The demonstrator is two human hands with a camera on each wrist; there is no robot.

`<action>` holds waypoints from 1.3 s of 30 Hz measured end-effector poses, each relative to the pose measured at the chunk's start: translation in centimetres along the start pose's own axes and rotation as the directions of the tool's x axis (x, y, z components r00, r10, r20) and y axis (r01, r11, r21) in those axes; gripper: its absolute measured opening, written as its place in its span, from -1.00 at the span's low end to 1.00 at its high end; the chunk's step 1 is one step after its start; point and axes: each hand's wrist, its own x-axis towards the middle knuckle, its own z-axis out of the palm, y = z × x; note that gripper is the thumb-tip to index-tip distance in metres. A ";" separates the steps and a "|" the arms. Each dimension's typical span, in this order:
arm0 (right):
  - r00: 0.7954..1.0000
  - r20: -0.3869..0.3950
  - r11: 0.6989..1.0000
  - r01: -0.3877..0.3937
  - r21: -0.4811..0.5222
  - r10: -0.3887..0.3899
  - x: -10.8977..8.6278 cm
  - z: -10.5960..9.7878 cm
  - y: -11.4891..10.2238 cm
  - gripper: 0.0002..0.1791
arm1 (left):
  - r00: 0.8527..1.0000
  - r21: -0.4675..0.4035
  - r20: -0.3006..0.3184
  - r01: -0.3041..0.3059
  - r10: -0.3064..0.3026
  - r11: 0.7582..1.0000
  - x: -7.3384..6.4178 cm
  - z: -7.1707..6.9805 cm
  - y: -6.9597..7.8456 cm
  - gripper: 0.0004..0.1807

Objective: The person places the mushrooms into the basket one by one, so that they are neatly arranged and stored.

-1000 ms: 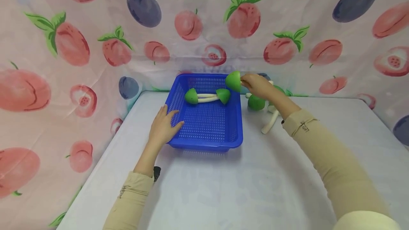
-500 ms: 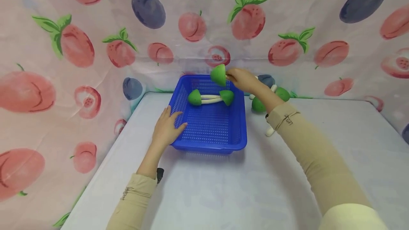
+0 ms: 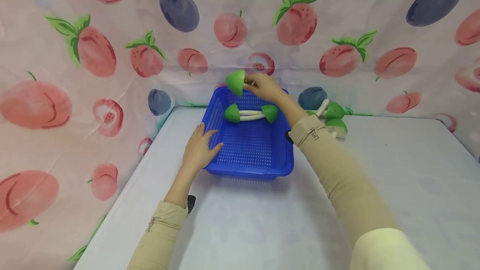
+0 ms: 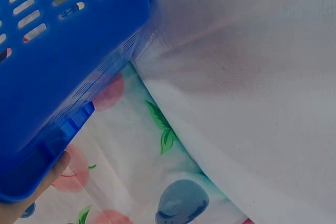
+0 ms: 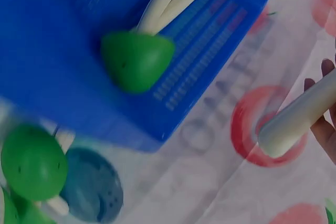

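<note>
Green-capped toy mushroom [image 3: 235, 82] is in the right hand [image 3: 264, 87], upper middle of the head view, white stem pinched between thumb and fingers, cap facing left. It's up by the far rim of the blue basket [image 3: 245, 173]; can't tell if it's fully above the opening. Left hand [image 3: 198, 147], left of centre, fingers spread wide, rests on the basket's left rim, probably steadying it. Inside, near the far wall: left mushroom [image 3: 232, 113] and right mushroom [image 3: 270, 113], caps at opposite ends, stems side by side. Loose mushrooms [image 3: 335, 111] lie bunched right of centre, partly behind the right sleeve [image 3: 330, 161]; count unclear.

Step in hand, my read: carrying one more mushroom into the basket, placing not done. Next move calls for lowering it alongside the pair, then loosening the pinch; letting go too high could roll the others.
</note>
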 end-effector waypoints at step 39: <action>0.979 0.140 0.967 -0.175 0.184 0.151 1.3 10.3 4.3 -0.78 | 1.000 -0.011 -0.005 0.003 -0.003 1.000 0.1 0.0 -0.3 -0.40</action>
